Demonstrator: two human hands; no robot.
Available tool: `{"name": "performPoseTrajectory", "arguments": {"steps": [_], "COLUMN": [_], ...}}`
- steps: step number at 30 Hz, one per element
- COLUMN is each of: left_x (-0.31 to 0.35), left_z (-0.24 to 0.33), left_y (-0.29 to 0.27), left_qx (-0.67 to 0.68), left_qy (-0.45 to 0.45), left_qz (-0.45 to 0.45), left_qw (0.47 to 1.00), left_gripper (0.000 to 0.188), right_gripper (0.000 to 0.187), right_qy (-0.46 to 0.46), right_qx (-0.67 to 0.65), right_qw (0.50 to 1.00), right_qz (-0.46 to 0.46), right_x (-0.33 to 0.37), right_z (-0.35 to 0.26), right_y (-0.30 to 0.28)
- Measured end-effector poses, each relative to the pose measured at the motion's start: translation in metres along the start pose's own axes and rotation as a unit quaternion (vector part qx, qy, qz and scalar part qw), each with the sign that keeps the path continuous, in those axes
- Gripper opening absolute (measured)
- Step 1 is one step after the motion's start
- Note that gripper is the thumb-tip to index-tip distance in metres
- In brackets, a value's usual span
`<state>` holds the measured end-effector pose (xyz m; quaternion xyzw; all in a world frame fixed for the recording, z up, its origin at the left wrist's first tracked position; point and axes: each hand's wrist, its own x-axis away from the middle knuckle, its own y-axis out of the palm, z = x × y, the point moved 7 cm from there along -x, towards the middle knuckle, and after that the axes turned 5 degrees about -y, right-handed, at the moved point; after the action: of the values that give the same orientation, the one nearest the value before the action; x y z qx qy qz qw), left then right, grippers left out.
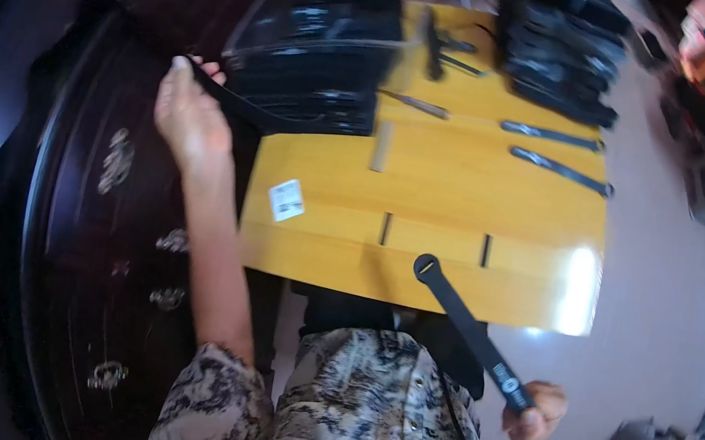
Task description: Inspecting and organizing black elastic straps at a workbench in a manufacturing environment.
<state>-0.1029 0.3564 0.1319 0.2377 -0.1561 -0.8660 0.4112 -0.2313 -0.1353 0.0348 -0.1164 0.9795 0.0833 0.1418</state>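
My right hand (537, 413) is closed round one end of a flat black strap (474, 334). This strap slants up over the table's near edge, and its far end is round with a slot in it. Pale print marks the part beside my fingers. Out to the left, my left hand (193, 118) pinches the end of a black strip (237, 101). That strip runs right along the near edge of a black, shiny plastic-wrapped stack (327, 46), and whether it joins the stack is unclear. The picture is somewhat blurred there.
Two black straps (556, 136) lie on the yellow table (319, 247), near a second dark stack (562, 50). A thin tool (420, 105), a black-handled tool (435, 46) and a white label (286, 200) lie there too. Dark drawers (82, 201) stand close on the left.
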Motion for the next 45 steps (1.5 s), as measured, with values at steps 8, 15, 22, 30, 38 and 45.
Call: {"name": "performPoseTrajectory", "arguments": {"steps": [8,15,22,30,38,45], "left_x": [0.102,0.159,0.224,0.304,0.325,0.270], "left_z": [-0.025,-0.071,-0.115,-0.143,-0.117,-0.155], "left_y": [0.105,0.140,0.176,0.217,0.221,0.197], "left_qx": [-0.088,-0.100,-0.095,-0.167,-0.115,-0.190], "left_qy": [0.022,-0.012,-0.139,-0.082,-0.034,-0.056], "left_qz": [-0.181,-0.257,-0.354,-0.464,-0.668,-0.691], "left_qw": [0.979,0.961,0.920,0.866,0.735,0.695], "left_gripper": [0.008,0.011,0.011,0.012,0.014,0.016], "right_gripper": [0.054,0.052,0.050,0.049,0.050,0.050], "right_qy": [-0.065,-0.044,0.007,-0.013,0.006,0.002], "right_qx": [-0.074,-0.080,-0.107,-0.109,-0.075,-0.100], "right_qw": [0.976,0.967,0.946,0.939,0.895,0.919], "right_qz": [0.195,0.236,0.305,0.325,0.439,0.382], "right_x": [0.007,0.027,0.036,0.051,0.072,0.055], "right_z": [-0.026,-0.020,-0.010,-0.009,-0.011,-0.010], "right_y": [-0.048,-0.066,-0.073,-0.083,-0.105,-0.097]}}
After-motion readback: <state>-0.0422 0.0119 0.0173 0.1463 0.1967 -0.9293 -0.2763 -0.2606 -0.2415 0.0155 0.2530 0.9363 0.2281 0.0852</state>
